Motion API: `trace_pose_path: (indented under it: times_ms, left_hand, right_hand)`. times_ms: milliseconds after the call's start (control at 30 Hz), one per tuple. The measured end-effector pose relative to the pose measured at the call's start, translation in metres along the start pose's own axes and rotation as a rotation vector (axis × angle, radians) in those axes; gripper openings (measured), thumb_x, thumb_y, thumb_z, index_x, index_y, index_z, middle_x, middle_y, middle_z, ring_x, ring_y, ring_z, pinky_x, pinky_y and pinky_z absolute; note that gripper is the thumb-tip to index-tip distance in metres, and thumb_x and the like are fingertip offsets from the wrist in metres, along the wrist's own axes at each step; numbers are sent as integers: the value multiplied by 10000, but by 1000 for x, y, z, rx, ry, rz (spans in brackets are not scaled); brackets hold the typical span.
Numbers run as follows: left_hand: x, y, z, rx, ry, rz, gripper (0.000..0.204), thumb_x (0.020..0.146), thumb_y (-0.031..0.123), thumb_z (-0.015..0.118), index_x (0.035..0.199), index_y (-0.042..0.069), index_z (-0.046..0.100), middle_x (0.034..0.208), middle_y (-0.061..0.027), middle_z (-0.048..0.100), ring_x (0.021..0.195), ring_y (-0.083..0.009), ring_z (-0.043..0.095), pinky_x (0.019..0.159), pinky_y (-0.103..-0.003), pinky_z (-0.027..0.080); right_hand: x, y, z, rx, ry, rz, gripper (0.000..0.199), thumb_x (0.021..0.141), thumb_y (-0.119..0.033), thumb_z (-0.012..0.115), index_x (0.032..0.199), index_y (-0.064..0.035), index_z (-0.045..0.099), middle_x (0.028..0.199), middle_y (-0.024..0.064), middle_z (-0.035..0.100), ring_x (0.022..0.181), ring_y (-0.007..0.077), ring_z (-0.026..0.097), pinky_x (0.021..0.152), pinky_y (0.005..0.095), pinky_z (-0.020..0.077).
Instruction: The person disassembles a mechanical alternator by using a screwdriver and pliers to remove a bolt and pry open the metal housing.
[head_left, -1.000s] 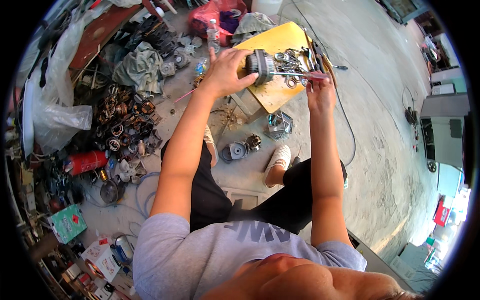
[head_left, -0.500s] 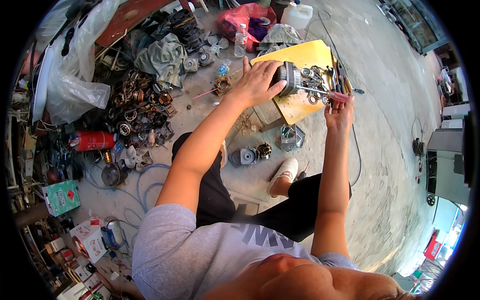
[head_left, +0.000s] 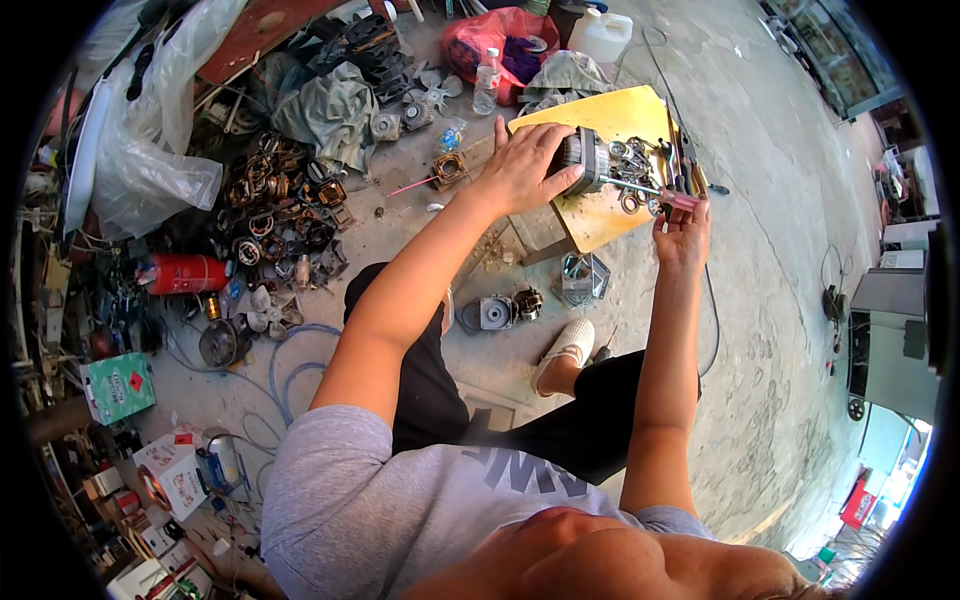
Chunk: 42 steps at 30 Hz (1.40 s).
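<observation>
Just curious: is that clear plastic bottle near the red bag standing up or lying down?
Standing upright: the clear bottle stands with its cap at the top, beside the red bag.

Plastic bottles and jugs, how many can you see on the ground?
2. A small clear water bottle stands beside the red bag, and a white jug sits just right of that bag. More may hide in the clutter.

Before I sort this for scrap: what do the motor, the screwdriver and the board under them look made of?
Motor: dull grey metal, ribbed casing. Screwdriver: shiny steel shaft, translucent pink handle, probably plastic. Board: yellow-coated, flat, likely wood or plywood; the edge is unclear.
</observation>
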<state>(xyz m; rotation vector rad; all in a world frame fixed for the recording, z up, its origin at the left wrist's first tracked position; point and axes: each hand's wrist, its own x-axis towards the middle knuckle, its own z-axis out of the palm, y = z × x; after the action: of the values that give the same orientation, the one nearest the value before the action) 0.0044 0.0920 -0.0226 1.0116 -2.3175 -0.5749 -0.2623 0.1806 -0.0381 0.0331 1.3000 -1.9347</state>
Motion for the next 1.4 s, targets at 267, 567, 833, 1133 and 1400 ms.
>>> trace_pose_path:
  times_ms: [267,567,833,1133,1400]
  left_hand:
    - [-1,0,0,-17,-8,-34,636,928,547,531,1399,139,404,1433,-124,481,1378,-351,380,1109,-741,32]
    - [-1,4,-3,-3,0,7,627,937,525,536,1407,128,412,1433,-127,486,1374,-352,383,1110,-740,41]
    - [-1,5,-9,60,-27,3,618,947,543,526,1409,148,418,1429,-110,495,1374,-344,390,1117,-718,70]
    - [-3,6,-7,16,-19,-24,627,948,563,513,1400,138,424,1431,-108,490,1373,-335,389,1098,-754,50]
    - [-1,6,-8,29,-40,-17,657,923,556,569,1420,159,406,1435,-107,487,1389,-330,372,1112,-729,54]
  right_hand:
    - [-2,3,4,20,-19,23,241,1061,-368,420,1252,-239,488,1054,-9,622,993,133,583,801,396,421]
    - [20,8,-12,40,-133,-51,279,1065,-301,429,1341,-263,442,1144,3,615,972,149,609,803,395,418]
    - [12,9,-10,-41,-61,-132,285,1059,-305,445,1331,-224,464,1208,28,625,986,161,619,803,366,410]
    - [-7,2,7,-30,32,-37,312,1062,-273,424,1365,-209,455,1177,19,623,982,141,606,827,389,409]
    - [7,3,-5,-26,-91,-29,260,1061,-384,406,1221,-237,549,1099,8,643,1010,147,582,839,397,405]
